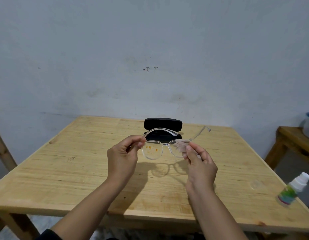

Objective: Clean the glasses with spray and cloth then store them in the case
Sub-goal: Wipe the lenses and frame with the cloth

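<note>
Clear-framed glasses (pixel 152 150) hang in the air above the wooden table (pixel 63 170), arms unfolded toward the wall. Orange specks dot the left lens. My left hand (pixel 123 155) pinches the frame's left corner at the hinge. My right hand (pixel 199 163) pinches a small beige cloth (pixel 180 146) against the right lens. Behind the glasses an open black case (pixel 163 124) stands on the table with its lid up. A spray bottle (pixel 293 189) with a white top and green label stands at the table's right edge.
A small clear cap (pixel 256 184) lies on the table left of the bottle. A second wooden table (pixel 292 142) with a pale container (pixel 308 125) stands at the right. A grey wall runs behind the table.
</note>
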A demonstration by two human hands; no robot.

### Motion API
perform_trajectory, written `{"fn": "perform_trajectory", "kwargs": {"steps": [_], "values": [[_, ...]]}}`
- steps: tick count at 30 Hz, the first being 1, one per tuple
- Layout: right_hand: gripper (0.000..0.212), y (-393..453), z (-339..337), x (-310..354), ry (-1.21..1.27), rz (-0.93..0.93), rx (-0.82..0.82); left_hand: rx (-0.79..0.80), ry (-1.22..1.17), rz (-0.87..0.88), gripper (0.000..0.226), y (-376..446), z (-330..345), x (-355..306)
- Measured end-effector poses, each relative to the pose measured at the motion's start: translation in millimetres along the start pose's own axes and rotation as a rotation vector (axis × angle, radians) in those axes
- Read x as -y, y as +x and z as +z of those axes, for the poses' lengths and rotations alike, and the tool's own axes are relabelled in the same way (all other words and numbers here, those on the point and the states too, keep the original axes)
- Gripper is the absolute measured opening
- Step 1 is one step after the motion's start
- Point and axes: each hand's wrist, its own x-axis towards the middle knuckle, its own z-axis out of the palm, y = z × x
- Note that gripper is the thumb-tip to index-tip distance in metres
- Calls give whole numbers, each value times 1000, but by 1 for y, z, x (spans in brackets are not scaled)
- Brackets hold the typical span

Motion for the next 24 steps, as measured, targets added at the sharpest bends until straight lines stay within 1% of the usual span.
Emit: {"fn": "perform_trajectory", "kwargs": {"steps": [4,8,10,12,15,20,22,24], "values": [[17,-4,1,-2,-61,-38,-7,10,2,-1,27,0,-2,0],[16,-9,6,-1,-37,-99,-77,16,-3,10,27,-4,2,-2],[15,-10,8,-1,-76,-145,-110,19,-2,33,28,-8,6,-2],[17,-10,9,-1,-89,-171,-106,21,4,64,29,-10,9,-2],[23,-9,6,0,-104,-151,-51,21,2,77,28,-11,12,-2],[14,-9,-3,4,-219,-113,123,17,-8,58,27,-7,11,-3],[13,-6,-6,6,-238,-102,156,22,-9,55,24,-6,11,-3],[13,-2,-8,5,-227,-85,151,30,-7,59,20,-5,11,-4]]}}
